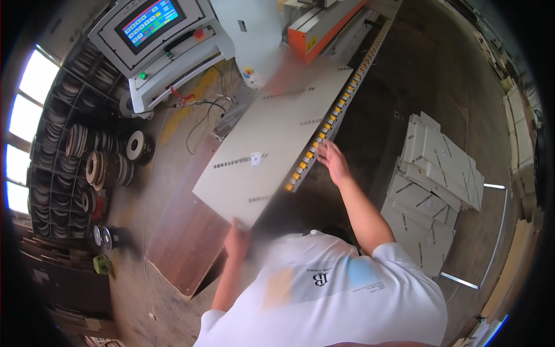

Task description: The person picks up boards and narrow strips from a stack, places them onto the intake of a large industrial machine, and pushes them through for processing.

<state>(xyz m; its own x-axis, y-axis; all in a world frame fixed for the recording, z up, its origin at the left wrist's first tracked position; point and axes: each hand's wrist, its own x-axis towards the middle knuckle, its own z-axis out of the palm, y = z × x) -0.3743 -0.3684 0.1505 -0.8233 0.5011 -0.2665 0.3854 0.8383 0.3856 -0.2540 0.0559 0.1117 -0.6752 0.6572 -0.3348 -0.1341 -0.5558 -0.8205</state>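
Note:
A long pale board (272, 139) printed with dark marks, with a small white label on top, lies slanting away from me. My left hand (236, 240) is at its near end, thumb up against the edge and the other fingers hidden below; it seems to grip the board there. Beside the board's right edge runs a rail of yellow rollers (321, 136). Over this rail, my right hand (332, 163) has its fingers apart and holds nothing. Whether its fingertips touch the rollers is hard to make out.
Ahead stands a machine with an orange-sided beam (306, 40) and a control panel (151, 24). Under the board is a reddish-brown sheet (185, 248). Stacked pale boards (428, 191) lie at right beside a metal frame (461, 280). Racked rolls (95, 168) line the left; cables (199, 104) hang nearby.

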